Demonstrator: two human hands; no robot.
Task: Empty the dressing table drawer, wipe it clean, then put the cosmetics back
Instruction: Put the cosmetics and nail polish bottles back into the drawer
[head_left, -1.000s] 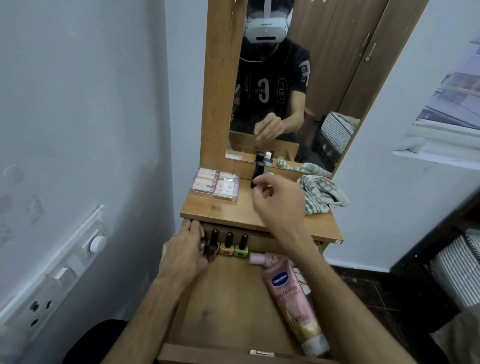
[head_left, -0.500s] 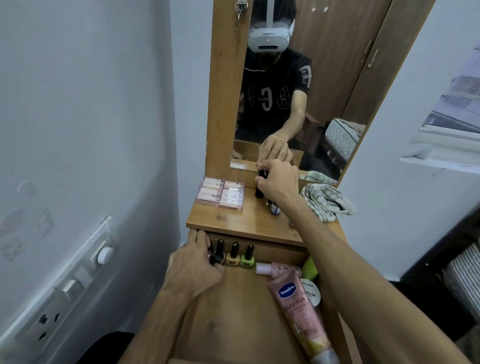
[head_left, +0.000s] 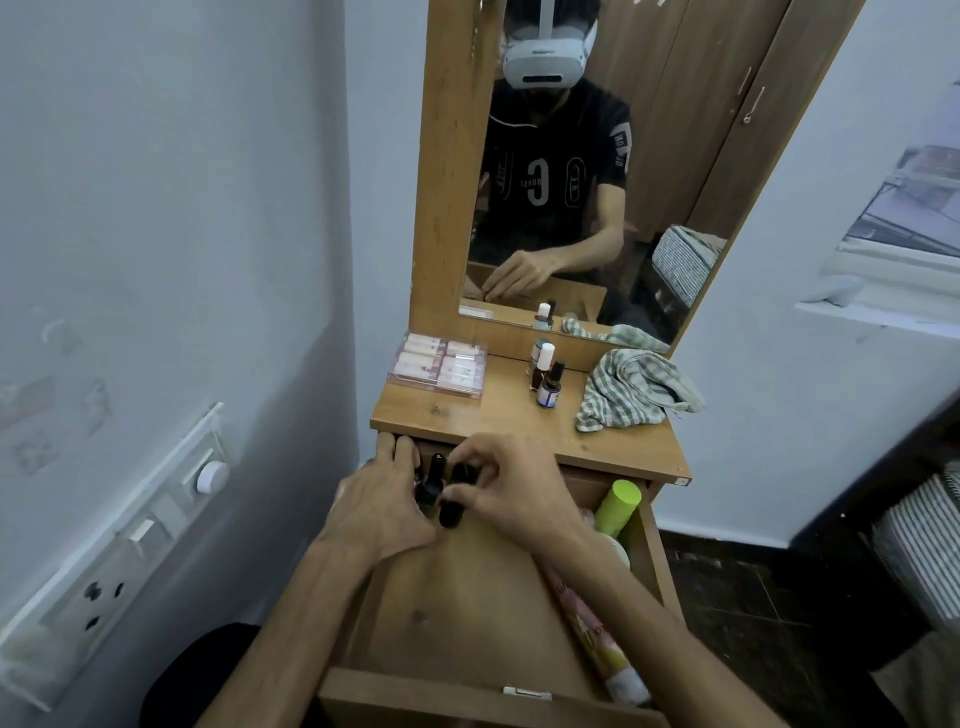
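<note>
The wooden drawer (head_left: 457, 613) is pulled out under the dressing table top (head_left: 519, 415). Both hands meet at its back left corner. My right hand (head_left: 514, 493) is shut on a black bottle (head_left: 451, 512), low against the drawer floor. My left hand (head_left: 384, 499) cups a dark-capped nail polish bottle (head_left: 434, 480) beside it; the other polish bottles are hidden behind the hands. A pink lotion tube (head_left: 597, 639) lies along the drawer's right side, partly under my right forearm. A lime green bottle (head_left: 618, 506) stands at the back right.
On the table top sit a clear case of pink tubes (head_left: 439, 366), two or three small bottles (head_left: 545, 371) and a crumpled checked cloth (head_left: 634, 389). A mirror (head_left: 571, 182) rises behind. The wall with a switchboard (head_left: 130, 530) is close on the left.
My right hand came back from the table top with a black bottle and lowered it into the drawer beside my left hand. The left hand stayed by the nail polish bottles.
</note>
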